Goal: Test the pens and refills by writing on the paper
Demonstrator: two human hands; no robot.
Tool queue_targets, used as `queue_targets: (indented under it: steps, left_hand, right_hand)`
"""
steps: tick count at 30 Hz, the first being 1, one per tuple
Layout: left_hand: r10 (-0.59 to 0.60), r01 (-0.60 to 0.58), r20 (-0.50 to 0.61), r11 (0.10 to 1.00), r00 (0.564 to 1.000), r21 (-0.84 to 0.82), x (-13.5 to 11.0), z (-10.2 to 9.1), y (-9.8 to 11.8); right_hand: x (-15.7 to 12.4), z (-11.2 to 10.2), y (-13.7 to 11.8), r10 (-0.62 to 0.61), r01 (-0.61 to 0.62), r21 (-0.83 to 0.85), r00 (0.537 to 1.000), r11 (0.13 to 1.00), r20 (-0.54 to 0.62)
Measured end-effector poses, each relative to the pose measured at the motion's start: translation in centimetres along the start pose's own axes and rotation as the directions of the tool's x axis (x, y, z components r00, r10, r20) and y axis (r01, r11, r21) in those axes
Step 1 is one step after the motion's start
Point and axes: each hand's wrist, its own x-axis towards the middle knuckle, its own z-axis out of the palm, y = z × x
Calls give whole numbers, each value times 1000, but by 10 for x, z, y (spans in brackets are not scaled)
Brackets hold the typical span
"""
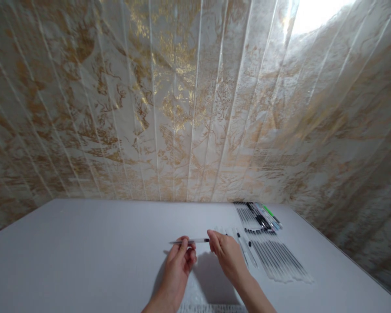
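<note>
A slim pen (200, 240) with a clear barrel, a pointed grey end to the left and a black part at the right is held level above the table. My left hand (179, 261) pinches it near the pointed end, thumb on top. Closed around the pen's right end, just past the black part, is my right hand (227, 253); its fingertips are partly hidden. Beside the right hand lie a few clear tubes with black pieces (250, 244) on them.
The white table (84, 252) meets a gold-patterned curtain (176, 108) at the back. To the right lies a row of several thin clear tubes with dark cores (280, 256). Behind are more thin rods (246, 215) and pens, one green (269, 211). A whitish textured item (211, 308) shows at the bottom edge.
</note>
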Motion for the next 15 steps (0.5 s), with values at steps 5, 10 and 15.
queue_targets:
  steps: [5,10,15]
  left_hand:
    - [4,-4,-10,1000,1000,3,0,0,0]
    - [-1,2,-10,1000,1000,10,1,1,0]
    - [5,-5,-10,1000,1000,13,0,1,-2]
  right_hand:
    - [1,-4,-2,-26,22,76,998,997,49]
    - [0,2,-3,52,-60,95,995,994,81]
    - [-1,1,-3,7,-16,140,998,990,62]
